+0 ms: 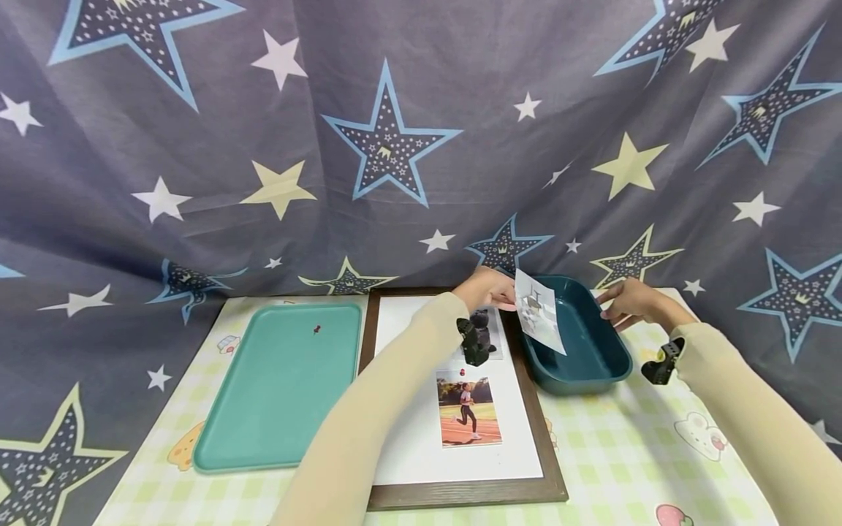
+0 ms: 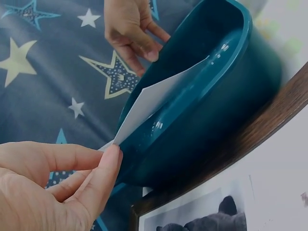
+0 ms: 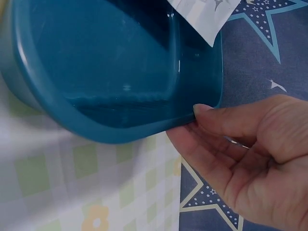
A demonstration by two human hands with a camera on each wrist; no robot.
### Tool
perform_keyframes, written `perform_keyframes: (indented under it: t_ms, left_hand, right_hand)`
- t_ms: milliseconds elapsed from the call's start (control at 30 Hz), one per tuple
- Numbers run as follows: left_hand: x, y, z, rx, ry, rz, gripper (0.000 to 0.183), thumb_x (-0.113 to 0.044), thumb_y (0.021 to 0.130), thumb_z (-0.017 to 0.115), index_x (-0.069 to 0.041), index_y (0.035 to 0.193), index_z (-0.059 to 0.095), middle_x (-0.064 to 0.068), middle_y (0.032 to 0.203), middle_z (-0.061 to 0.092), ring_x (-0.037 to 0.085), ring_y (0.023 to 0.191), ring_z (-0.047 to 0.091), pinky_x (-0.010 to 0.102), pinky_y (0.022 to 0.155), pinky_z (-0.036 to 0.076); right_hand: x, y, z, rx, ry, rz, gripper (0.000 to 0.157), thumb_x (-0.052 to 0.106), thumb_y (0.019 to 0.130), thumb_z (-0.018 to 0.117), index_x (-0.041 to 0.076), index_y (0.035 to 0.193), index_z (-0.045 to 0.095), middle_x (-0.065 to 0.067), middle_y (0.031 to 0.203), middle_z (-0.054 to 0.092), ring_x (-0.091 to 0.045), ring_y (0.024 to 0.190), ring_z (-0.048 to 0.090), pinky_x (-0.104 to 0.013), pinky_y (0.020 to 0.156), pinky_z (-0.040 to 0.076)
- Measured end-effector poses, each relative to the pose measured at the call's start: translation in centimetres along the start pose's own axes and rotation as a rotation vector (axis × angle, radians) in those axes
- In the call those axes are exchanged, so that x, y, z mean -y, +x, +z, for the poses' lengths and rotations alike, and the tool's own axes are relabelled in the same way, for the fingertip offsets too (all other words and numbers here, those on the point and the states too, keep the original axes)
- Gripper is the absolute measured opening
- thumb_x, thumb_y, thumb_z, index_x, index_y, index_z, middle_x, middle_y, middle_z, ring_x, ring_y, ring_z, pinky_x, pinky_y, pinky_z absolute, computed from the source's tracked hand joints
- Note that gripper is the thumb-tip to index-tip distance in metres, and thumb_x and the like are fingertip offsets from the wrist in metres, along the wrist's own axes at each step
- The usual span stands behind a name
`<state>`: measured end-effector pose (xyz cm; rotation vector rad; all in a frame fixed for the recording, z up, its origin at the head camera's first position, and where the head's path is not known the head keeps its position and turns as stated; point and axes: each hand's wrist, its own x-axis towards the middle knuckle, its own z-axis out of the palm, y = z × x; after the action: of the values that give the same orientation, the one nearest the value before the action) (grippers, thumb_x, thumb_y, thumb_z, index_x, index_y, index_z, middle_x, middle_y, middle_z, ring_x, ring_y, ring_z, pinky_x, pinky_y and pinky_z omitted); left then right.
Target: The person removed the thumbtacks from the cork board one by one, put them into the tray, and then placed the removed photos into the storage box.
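Note:
Between thumb and fingers my left hand [image 1: 490,287] pinches a photo print [image 1: 539,314] by its edge, as the left wrist view also shows. The photo hangs tilted over a dark teal plastic basin [image 1: 588,343], its lower part inside the basin's outline. On the basin's far right side, my right hand [image 1: 634,303] grips the rim, thumb on the inner side and fingers outside in the right wrist view. Below my left forearm lies a brown-framed white board [image 1: 408,460]. It bears a running-athlete photo [image 1: 468,410] and a partly hidden photo of a dark animal [image 2: 207,219].
A mint green tray [image 1: 276,394] lies left of the board, with a red push pin [image 1: 317,329] on it. Another red push pin [image 1: 463,372] is at the runner photo's top edge. A star-patterned curtain [image 1: 395,234] hangs behind the checked tablecloth [image 1: 625,467].

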<state>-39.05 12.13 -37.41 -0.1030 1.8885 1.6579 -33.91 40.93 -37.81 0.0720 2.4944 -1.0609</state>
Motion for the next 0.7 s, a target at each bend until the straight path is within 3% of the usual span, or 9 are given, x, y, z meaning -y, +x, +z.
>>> perform_keyframes:
  t_ms: [33,167,267,333,433,567,700]
  left_hand:
    - [0.0,-0.3,0.2,-0.008,-0.008,0.009,0.035,0.025,0.085,0.056,0.008,0.113,0.069,0.016,0.126,0.063,0.028,0.100,0.071,0.034,0.093,0.061]
    - [0.6,-0.3,1.2,-0.025,-0.033,0.065,0.029,0.027,0.082,0.054,0.015,0.107,0.062,0.018,0.123,0.059,0.030,0.095,0.068,0.038,0.092,0.062]
    - [1.1,-0.5,2.4,-0.109,-0.051,0.100,0.037,0.030,0.079,0.054,0.019,0.114,0.061,0.023,0.126,0.060,0.036,0.104,0.068,0.041,0.092,0.061]
    - [1.3,-0.6,3.1,-0.160,-0.045,0.115,0.028,0.031,0.077,0.055,0.019,0.101,0.063,0.022,0.112,0.063,0.035,0.093,0.069,0.042,0.090,0.062]
    - [1.4,-0.3,3.8,-0.212,-0.023,0.093,0.024,0.031,0.075,0.057,0.017,0.095,0.060,0.022,0.099,0.065,0.033,0.083,0.069,0.040,0.085,0.064]
    - [1.4,0.3,4.4,-0.252,0.045,0.049,0.028,0.030,0.074,0.062,0.016,0.098,0.060,0.020,0.091,0.066,0.025,0.067,0.063,0.038,0.079,0.065]
    - [1.3,0.7,4.9,-0.297,0.151,0.030,0.023,0.026,0.075,0.067,0.010,0.089,0.060,0.013,0.080,0.057,0.019,0.055,0.055,0.034,0.069,0.065]
  right_hand:
    - [0.0,0.0,0.0,0.000,-0.001,0.002,0.055,-0.003,0.092,0.066,-0.023,0.138,0.044,-0.011,0.095,0.075,-0.020,0.083,0.071,-0.046,0.081,0.064]
    - [0.2,-0.1,0.1,-0.003,0.000,0.003,0.055,-0.004,0.091,0.066,-0.023,0.138,0.045,-0.013,0.097,0.075,-0.021,0.084,0.072,-0.046,0.082,0.064]
    - [0.2,-0.2,0.1,-0.003,0.001,-0.004,0.054,-0.003,0.092,0.066,-0.023,0.137,0.045,-0.016,0.098,0.075,-0.020,0.083,0.072,-0.046,0.082,0.064]
    - [0.2,-0.2,0.1,-0.004,0.001,-0.007,0.053,-0.004,0.092,0.066,-0.023,0.136,0.045,-0.017,0.099,0.075,-0.020,0.082,0.071,-0.046,0.081,0.064]
    - [0.2,-0.2,0.1,-0.004,0.007,-0.003,0.052,-0.004,0.092,0.066,-0.024,0.136,0.045,-0.016,0.097,0.075,-0.019,0.081,0.071,-0.046,0.081,0.064]
    - [0.2,-0.2,0.1,-0.001,0.013,0.002,0.052,-0.005,0.093,0.065,-0.024,0.137,0.045,-0.016,0.096,0.075,-0.019,0.081,0.072,-0.046,0.081,0.064]
    - [0.1,-0.1,0.1,-0.002,0.016,0.008,0.052,-0.004,0.093,0.065,-0.024,0.137,0.045,-0.015,0.096,0.075,-0.019,0.079,0.071,-0.048,0.082,0.064]
